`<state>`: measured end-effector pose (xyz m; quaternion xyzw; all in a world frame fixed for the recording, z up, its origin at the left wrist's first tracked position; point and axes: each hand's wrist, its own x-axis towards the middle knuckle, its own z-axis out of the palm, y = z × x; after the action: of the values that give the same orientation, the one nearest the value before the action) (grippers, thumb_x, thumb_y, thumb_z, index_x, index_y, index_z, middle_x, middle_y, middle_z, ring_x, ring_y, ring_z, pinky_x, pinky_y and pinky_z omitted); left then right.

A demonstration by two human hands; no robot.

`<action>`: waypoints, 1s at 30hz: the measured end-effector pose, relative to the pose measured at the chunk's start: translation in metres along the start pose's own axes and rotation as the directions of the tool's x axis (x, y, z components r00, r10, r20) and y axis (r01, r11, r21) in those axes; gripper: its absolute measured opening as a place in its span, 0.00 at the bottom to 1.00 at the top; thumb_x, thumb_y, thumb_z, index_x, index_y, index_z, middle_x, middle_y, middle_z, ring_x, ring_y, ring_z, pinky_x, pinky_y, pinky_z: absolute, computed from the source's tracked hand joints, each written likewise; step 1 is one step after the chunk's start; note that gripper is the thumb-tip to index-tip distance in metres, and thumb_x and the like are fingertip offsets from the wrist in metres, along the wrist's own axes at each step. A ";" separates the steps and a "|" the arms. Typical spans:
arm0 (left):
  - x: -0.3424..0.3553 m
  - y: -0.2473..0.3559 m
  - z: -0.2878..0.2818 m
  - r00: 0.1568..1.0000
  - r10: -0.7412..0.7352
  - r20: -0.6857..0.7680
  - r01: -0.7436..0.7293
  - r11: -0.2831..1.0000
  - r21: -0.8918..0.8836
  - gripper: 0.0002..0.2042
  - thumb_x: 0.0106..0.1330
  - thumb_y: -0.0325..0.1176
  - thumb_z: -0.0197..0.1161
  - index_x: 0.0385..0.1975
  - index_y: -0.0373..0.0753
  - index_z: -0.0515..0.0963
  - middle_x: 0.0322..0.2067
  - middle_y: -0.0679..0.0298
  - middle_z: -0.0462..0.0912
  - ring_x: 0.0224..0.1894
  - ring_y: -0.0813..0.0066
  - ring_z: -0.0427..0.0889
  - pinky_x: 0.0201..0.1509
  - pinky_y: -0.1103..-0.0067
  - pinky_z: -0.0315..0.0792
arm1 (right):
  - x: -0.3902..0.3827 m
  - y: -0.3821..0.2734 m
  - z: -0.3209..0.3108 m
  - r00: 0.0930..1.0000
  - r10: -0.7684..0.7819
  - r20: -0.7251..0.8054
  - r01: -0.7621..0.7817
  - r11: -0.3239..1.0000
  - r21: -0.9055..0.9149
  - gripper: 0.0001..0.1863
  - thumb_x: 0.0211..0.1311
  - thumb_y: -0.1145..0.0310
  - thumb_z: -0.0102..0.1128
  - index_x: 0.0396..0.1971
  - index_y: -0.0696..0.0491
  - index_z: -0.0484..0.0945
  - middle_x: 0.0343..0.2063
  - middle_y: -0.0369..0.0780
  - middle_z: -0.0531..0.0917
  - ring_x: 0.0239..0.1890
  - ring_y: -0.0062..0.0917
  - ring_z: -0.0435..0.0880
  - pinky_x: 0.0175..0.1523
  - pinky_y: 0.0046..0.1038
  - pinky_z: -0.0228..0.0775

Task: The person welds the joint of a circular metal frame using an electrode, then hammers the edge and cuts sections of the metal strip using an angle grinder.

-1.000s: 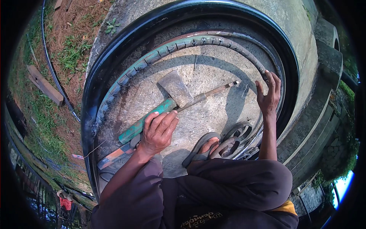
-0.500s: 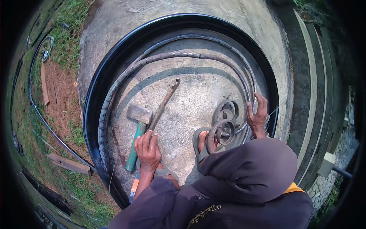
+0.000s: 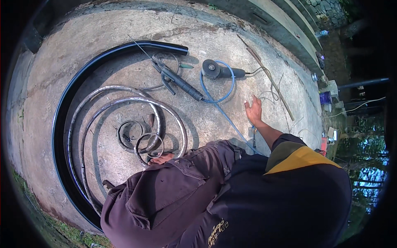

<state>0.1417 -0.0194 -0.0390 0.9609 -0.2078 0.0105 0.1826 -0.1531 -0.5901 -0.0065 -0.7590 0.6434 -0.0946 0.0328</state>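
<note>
My right hand [image 3: 253,111] reaches out over the concrete, holding nothing I can see, its thumb and fingers apart. Nearest to it are an angle grinder [image 3: 225,72] with a blue cable [image 3: 228,115] and a long thin rusty bar [image 3: 271,80]. Left of the grinder rests a welding electrode holder [image 3: 182,86], a thin rod sticking out of its jaws. My left hand is out of view. In front of my legs lies a spiral of bent metal pipe [image 3: 175,111] with small rings [image 3: 124,136] by its inner end.
A black curved channel [image 3: 62,103] arcs around the pipe on the left. Concrete steps [image 3: 264,20] run along the far right. A purple spool [image 3: 325,98] and other small items stand at the right edge. Grass [image 3: 45,223] borders the slab at lower left.
My view has swung to the right, bringing the grinder and electrode holder into sight. My right hand has left the pipe and reaches right; my left hand and the mallet have gone out of view.
</note>
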 end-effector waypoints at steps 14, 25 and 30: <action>-0.015 -0.023 -0.099 0.880 -0.302 0.367 0.308 0.950 0.045 0.15 0.62 0.27 0.59 0.49 0.38 0.79 0.45 0.53 0.81 0.45 0.50 0.79 0.51 0.60 0.71 | 0.139 -0.110 0.031 0.948 0.163 0.272 -0.235 0.938 0.255 0.14 0.66 0.63 0.65 0.40 0.60 0.81 0.23 0.41 0.84 0.19 0.25 0.85 0.26 0.28 0.76; -0.073 -0.018 -0.130 0.837 -0.357 0.415 0.339 0.933 0.119 0.15 0.64 0.24 0.59 0.51 0.36 0.78 0.45 0.52 0.81 0.46 0.49 0.80 0.51 0.63 0.73 | 0.069 -0.386 -0.082 0.913 -0.352 0.204 -0.152 0.169 0.974 0.08 0.69 0.71 0.63 0.33 0.60 0.77 0.22 0.36 0.75 0.17 0.18 0.68 0.22 0.20 0.58; -0.090 -0.001 -0.136 0.864 -0.427 0.266 0.431 0.901 0.047 0.14 0.65 0.24 0.59 0.50 0.36 0.78 0.45 0.51 0.82 0.45 0.48 0.81 0.49 0.63 0.74 | 0.040 -0.463 -0.089 0.836 -0.515 0.188 -0.256 -0.062 0.965 0.09 0.70 0.70 0.62 0.31 0.58 0.74 0.22 0.36 0.74 0.17 0.18 0.66 0.24 0.21 0.56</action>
<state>0.0675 0.0654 0.0788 0.9740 -0.0118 -0.1626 0.1573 0.2860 -0.5440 0.1641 -0.5463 0.2506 -0.3246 0.7304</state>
